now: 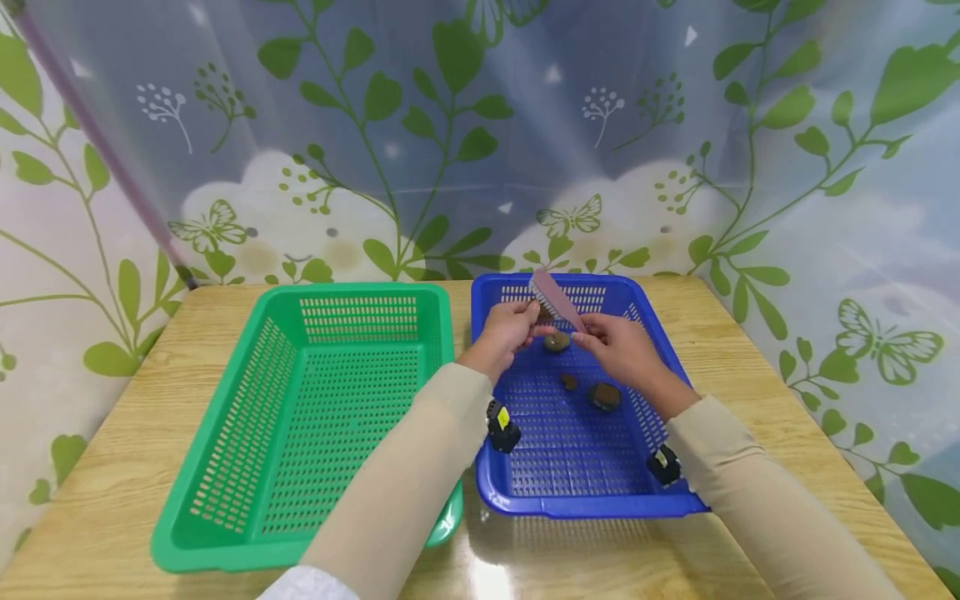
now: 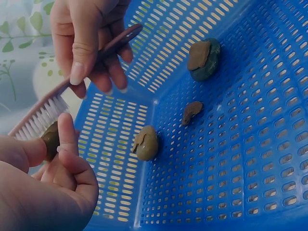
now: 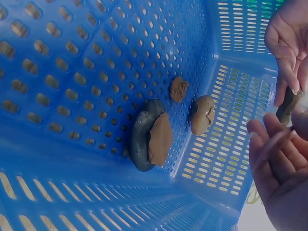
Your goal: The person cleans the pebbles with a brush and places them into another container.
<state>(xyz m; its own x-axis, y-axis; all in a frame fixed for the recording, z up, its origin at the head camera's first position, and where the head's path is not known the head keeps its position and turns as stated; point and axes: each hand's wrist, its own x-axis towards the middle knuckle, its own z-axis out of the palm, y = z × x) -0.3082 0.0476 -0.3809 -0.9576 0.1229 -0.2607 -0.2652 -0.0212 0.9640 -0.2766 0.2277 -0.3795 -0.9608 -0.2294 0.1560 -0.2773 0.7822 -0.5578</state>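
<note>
My left hand (image 1: 504,335) pinches a dark stone (image 2: 51,140) between thumb and fingers above the far end of the blue basket (image 1: 592,506). My right hand (image 1: 624,350) grips the handle of a pink brush (image 1: 558,298) with white bristles. In the left wrist view the bristles lie at the held stone; whether they touch it I cannot tell. Below the hands, a tan stone (image 2: 147,143) with brown mud on it lies in the basket. Nearby are a small brown lump (image 3: 178,89) and a larger dark stone (image 3: 143,137) bearing a flat brown slab.
A green basket (image 1: 225,560) stands to the left of the blue one on the wooden table (image 1: 750,400). Behind the table hangs a leaf-patterned curtain (image 1: 420,125). Both baskets have raised, slotted walls.
</note>
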